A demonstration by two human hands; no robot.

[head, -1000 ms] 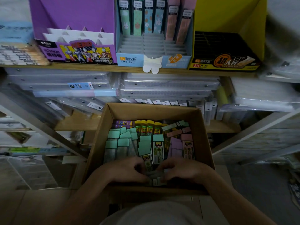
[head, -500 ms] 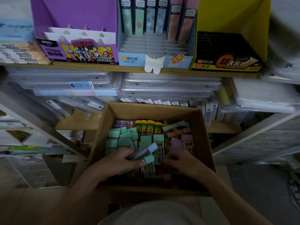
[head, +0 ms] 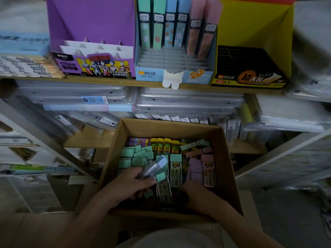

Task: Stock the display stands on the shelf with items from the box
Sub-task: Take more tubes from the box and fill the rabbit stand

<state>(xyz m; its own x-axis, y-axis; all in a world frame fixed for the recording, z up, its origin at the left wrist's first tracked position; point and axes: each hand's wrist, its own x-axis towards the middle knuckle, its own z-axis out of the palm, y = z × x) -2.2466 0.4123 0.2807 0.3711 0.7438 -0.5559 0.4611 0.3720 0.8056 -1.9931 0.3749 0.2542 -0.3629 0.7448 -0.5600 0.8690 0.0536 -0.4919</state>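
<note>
— In the box [head: 231,158], what did we have hold of?

— Our left grip [head: 129,187] was curled round a blue-capped case [head: 155,167], thumb across it. The capped end stood tilted up to the right, above the others.

— And our right grip [head: 198,197]?

— It sat low in the near right corner of the box, fingers bent down into the dark gap among the cases [head: 175,170]. We could not tell whether it pinched anything or only touched them.

— What else lay in there with us?

— Mint caps [head: 132,154] crowded the left side, yellow tubes [head: 164,145] stood along the far wall, and pink and purple cases [head: 207,169] filled the right. Everything we were to stock, bar the case in our left grip, lay in the box.

— Where were the stands?

— Up on the shelf [head: 107,80], beyond the box and well apart from our grips. We saw three side by side: a purple stand [head: 89,24] at the left, a blue stand [head: 150,74] in the middle, a yellow stand [head: 254,25] at the right. Six tall packs [head: 170,29] stood upright in the blue stand's back row: two mint, two blue, two pink.

— And under the shelf?

— Clear folders [head: 179,102], stacked flat.
</note>
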